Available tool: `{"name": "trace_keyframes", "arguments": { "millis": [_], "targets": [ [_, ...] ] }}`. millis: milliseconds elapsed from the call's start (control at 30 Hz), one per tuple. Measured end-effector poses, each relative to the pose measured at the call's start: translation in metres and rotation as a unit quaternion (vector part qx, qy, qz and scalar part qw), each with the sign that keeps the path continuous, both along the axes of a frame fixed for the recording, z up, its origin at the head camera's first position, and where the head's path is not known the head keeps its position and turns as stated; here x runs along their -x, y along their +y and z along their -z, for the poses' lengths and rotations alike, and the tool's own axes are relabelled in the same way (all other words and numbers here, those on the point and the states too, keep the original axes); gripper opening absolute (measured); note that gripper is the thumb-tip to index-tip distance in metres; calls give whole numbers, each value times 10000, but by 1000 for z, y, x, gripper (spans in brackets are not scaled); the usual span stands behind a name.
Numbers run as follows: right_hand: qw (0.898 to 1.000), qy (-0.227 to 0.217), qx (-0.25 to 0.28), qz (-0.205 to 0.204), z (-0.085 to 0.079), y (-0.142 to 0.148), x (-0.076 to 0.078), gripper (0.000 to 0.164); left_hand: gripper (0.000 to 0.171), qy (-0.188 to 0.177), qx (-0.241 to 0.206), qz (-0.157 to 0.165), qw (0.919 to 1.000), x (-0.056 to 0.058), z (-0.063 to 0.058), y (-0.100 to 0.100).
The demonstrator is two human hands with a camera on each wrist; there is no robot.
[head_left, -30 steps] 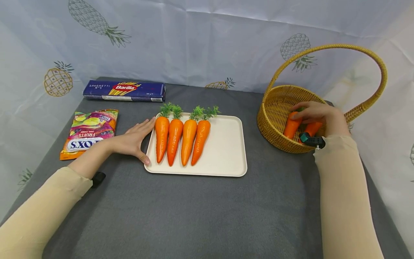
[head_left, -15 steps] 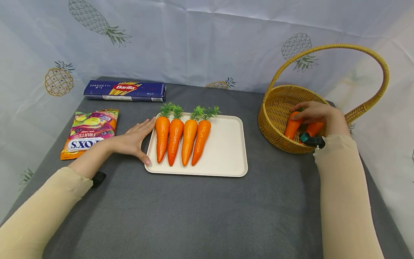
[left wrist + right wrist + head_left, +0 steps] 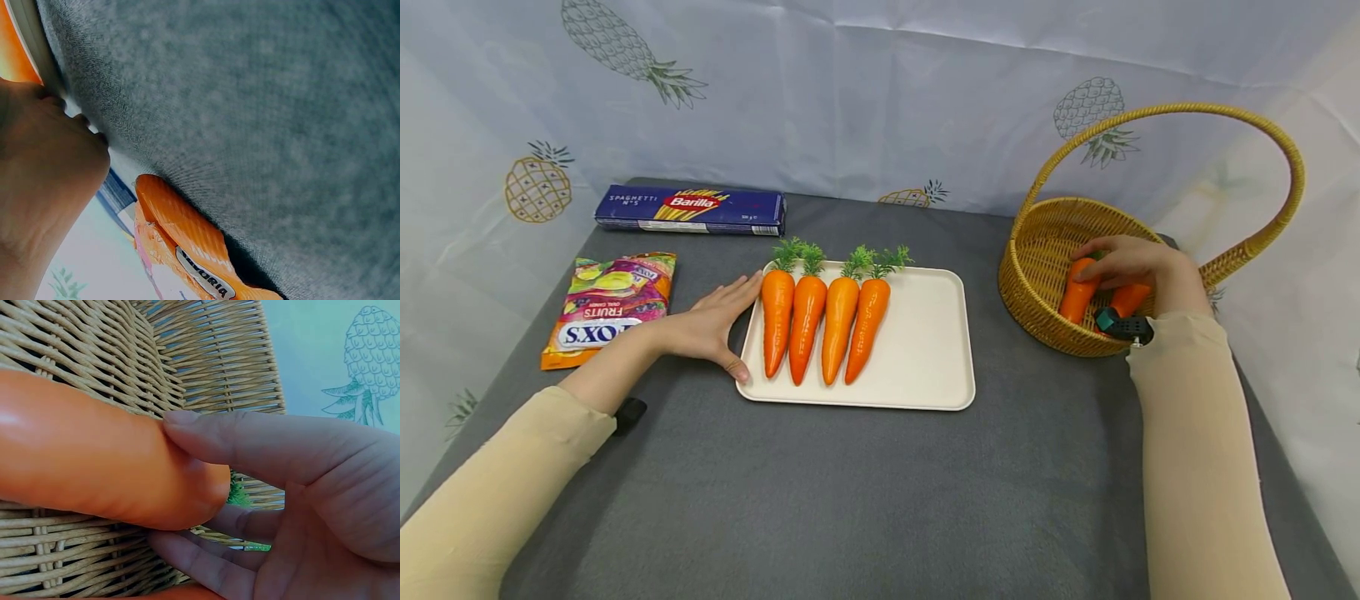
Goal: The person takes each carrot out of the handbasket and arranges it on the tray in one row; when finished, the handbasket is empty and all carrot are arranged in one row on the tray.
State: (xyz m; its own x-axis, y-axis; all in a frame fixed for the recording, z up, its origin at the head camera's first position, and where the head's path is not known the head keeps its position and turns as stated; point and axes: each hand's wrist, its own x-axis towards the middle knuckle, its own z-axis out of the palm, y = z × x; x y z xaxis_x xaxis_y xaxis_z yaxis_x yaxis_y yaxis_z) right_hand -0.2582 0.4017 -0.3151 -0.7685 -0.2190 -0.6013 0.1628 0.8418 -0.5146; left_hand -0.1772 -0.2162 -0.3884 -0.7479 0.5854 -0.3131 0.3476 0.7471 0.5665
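Note:
Several orange carrots (image 3: 808, 329) with green tops lie side by side on the left half of a cream tray (image 3: 925, 350). My left hand (image 3: 709, 327) rests at the tray's left edge, fingers spread and thumb at the near corner. Inside a wicker basket (image 3: 1033, 275) on the right, my right hand (image 3: 1123, 258) grips a carrot (image 3: 106, 450) by its thick end, thumb on one side and fingers on the other. Another carrot (image 3: 1129, 298) lies in the basket below that hand, partly hidden by the hand and wrist camera.
A tall handle (image 3: 1296, 179) arches over the basket. A blue spaghetti box (image 3: 688, 210) lies at the back left. In front of it, a bag of fruit candy (image 3: 613, 304) lies behind my left forearm. Patterned cloth (image 3: 865, 100) hangs behind the grey table (image 3: 865, 492).

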Motion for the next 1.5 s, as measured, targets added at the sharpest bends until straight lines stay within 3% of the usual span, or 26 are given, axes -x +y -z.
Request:
{"name": "trace_keyframes", "arguments": {
  "millis": [433, 900, 1267, 1500],
  "targets": [
    [9999, 96, 65, 94, 0, -3, 0, 66, 144, -7, 5, -9, 10000, 0, 0, 0],
    [9975, 538, 195, 426, -8, -3, -2, 65, 145, -14, 39, 39, 10000, -1, -2, 0],
    [9920, 622, 706, 846, -18, -3, -6, 54, 145, -29, 48, 11, 10000, -1, -1, -1],
    [9863, 1271, 616, 856, -30, -6, -7, 42, 145, 38, 16, 53, 10000, -1, 0, -2]
  ]
}}
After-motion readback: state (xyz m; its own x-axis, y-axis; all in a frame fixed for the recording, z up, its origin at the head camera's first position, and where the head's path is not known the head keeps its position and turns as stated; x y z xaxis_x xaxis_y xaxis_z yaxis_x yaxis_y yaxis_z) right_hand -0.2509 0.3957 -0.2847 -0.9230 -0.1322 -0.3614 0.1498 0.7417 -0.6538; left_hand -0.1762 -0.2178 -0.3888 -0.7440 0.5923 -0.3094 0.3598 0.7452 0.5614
